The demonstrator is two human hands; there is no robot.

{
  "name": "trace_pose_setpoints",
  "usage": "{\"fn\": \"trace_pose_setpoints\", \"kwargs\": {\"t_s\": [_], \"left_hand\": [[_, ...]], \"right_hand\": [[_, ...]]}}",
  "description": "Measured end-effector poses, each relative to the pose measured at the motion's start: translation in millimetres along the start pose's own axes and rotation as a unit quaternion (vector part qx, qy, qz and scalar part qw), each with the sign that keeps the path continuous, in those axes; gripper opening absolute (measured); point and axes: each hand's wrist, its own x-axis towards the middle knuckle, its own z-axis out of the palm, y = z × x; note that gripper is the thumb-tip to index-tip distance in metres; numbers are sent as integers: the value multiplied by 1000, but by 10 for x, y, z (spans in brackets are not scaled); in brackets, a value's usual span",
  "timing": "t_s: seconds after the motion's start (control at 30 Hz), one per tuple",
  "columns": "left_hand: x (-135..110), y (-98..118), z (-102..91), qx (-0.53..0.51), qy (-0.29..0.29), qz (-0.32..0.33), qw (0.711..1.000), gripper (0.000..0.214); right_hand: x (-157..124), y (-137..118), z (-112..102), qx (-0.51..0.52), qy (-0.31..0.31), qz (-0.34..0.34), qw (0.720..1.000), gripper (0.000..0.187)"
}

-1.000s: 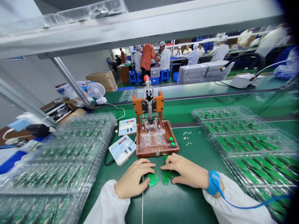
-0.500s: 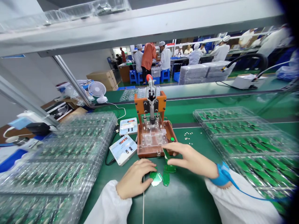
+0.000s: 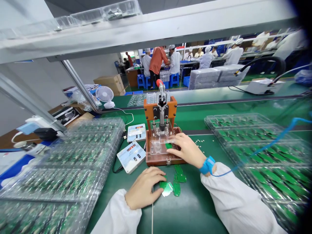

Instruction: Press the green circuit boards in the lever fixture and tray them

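Observation:
My right hand reaches over the clear plate of the orange-framed toggle press fixture, with a green circuit board between thumb and fingers, at the plate's right-hand part. A blue wrist strap circles that wrist. My left hand lies palm down on the green bench, fingers stretched, its fingertips touching one of the loose green boards. Beside it lies a shiny, light-reflecting board. Several more green boards lie together in front of the press.
Two display boxes stand left of the press. Clear trays of boards fill the left side; another board tray lies right. Small pale bits are scattered right of the press. A white fan stands behind, a shelf overhead.
My right hand has moved forward and up from the loose boards to the press plate, carrying a green board. My left hand stays on the bench by the boards. The view has shifted slightly.

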Motion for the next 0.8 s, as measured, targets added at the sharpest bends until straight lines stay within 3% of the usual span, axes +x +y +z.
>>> {"fn": "trace_pose_setpoints", "kwargs": {"t_s": [0.23,0.37,0.5,0.63,0.8], "left_hand": [[-40,74,-48,-38,62,46,996,27],[50,166,-274,-28,143,89,985,21],[318,39,-539,32,213,80,973,16],[589,-164,-653,62,220,72,971,13],[700,-212,-595,56,208,70,974,11]], "right_hand": [[-169,-64,79,-34,31,19,999,33],[-239,-93,141,-56,45,26,997,36],[-259,-102,178,-63,57,31,996,36],[-267,-100,198,-63,61,34,996,35],[-282,-95,209,-45,54,42,997,36]]}}
